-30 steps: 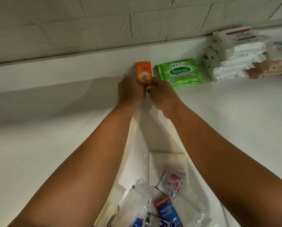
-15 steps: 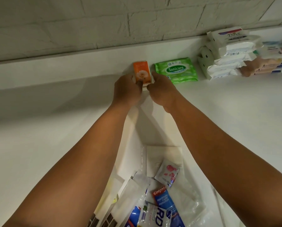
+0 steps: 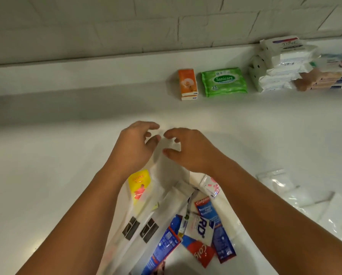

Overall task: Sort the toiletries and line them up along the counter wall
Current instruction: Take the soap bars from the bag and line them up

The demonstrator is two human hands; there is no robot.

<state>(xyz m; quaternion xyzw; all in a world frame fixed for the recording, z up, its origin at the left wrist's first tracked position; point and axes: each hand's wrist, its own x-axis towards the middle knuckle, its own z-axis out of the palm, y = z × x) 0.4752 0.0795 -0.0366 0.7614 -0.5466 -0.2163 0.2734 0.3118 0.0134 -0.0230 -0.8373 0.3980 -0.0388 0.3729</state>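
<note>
The white surface [image 3: 47,175] fills most of the view, and a low ledge runs along its far side under the tiled wall [image 3: 106,26]. Near the person lies a loose pile [image 3: 186,225] of sachets and flat packets, some with the word Colgate; they overlap each other. To the right of it, apart, lie clear bags [image 3: 275,181].

Along the ledge, at the far right, stands a stack [image 3: 281,62] of white packs with a Dove pack on top, and beside it are beige packs [image 3: 320,80]. Left of the stack lies 1 green pack [image 3: 223,82] marked Sanicare, flat against the ledge. Just beside it on the left lies the orange pack [image 3: 188,84], on top of smaller white ones.

The left hand [image 3: 134,147] and the right hand [image 3: 190,149] hover close together over the far end of the pile, well apart from the line of packs. The fingers of both are loosely curled and a little spread, and they hold nothing.
</note>
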